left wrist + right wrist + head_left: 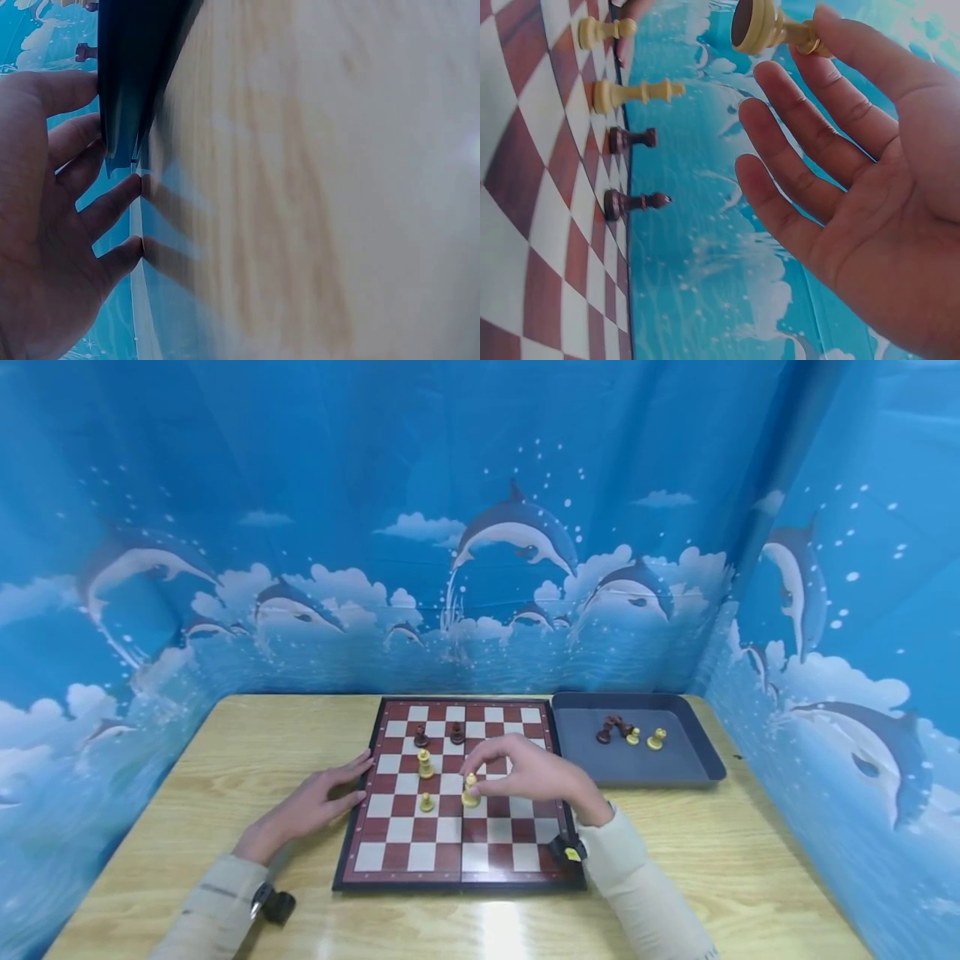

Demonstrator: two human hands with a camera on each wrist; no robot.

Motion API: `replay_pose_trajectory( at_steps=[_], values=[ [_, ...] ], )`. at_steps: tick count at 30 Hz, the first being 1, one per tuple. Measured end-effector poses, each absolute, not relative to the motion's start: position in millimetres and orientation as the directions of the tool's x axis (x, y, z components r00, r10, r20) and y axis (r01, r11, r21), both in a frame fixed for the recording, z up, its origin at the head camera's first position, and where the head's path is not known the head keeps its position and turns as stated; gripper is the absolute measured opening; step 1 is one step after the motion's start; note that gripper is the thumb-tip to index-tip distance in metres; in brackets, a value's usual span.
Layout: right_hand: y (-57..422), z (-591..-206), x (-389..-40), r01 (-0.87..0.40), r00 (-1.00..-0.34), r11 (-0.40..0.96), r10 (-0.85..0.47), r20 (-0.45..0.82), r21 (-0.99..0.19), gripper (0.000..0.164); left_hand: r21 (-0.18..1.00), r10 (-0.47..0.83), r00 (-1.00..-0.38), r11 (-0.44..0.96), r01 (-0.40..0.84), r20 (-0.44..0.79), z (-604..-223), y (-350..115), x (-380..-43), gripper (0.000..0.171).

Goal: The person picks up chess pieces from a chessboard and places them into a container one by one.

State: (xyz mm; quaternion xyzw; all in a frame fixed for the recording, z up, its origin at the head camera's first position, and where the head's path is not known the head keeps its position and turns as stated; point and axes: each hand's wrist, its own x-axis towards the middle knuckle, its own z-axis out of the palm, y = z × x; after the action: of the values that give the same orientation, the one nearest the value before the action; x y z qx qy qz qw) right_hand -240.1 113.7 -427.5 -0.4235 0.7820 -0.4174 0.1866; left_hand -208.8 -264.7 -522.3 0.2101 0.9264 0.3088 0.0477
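My right hand [528, 768] pinches a cream chess piece [769, 30] between thumb and index finger, its other fingers spread. The dark underside of its base shows in the right wrist view, so it is raised off the chessboard [397, 856]. Just left of it on the board stand a cream king [425, 764] and a cream pawn [426, 802]. Farther back are a dark rook [634, 140] and a dark bishop [637, 202], both upright. Extended fingers of my left hand [318, 802] rest against the board's left edge.
A dark grey tray [630, 768] stands right of the board, with several cream and dark pieces in it, some lying down. The wooden table [277, 735] meets a blue dolphin-print curtain [360, 660] at the back and sides.
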Motion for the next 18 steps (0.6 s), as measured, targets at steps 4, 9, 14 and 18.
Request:
replay_pose_trajectory(
  at_steps=[4, 9, 14, 18],
  values=[
    [121.3, -424.1, -242.8, -0.538, -0.576, 0.291, -0.812, 0.092, -0.791, 0.017, 0.594, 0.412, -0.91, 0.724, 0.351, 0.035, -522.7, -266.0, -207.8, 0.061],
    [134.8, -419.5, -246.1, -0.531, -0.61, 0.324, -0.788, 0.088, -0.783, 0.019, 0.592, 0.413, -0.91, 0.725, 0.353, 0.038, -522.4, -265.2, -208.0, 0.061],
    [149.0, -414.7, -249.9, -0.523, -0.634, 0.343, -0.769, 0.087, -0.78, 0.017, 0.591, 0.427, -0.903, 0.716, 0.372, 0.052, -522.7, -265.3, -208.5, 0.061],
    [162.1, -412.0, -253.4, -0.508, -0.655, 0.375, -0.752, 0.065, -0.776, 0.018, 0.585, 0.434, -0.899, 0.714, 0.383, 0.059, -522.7, -265.1, -208.6, 0.06]
  ],
)
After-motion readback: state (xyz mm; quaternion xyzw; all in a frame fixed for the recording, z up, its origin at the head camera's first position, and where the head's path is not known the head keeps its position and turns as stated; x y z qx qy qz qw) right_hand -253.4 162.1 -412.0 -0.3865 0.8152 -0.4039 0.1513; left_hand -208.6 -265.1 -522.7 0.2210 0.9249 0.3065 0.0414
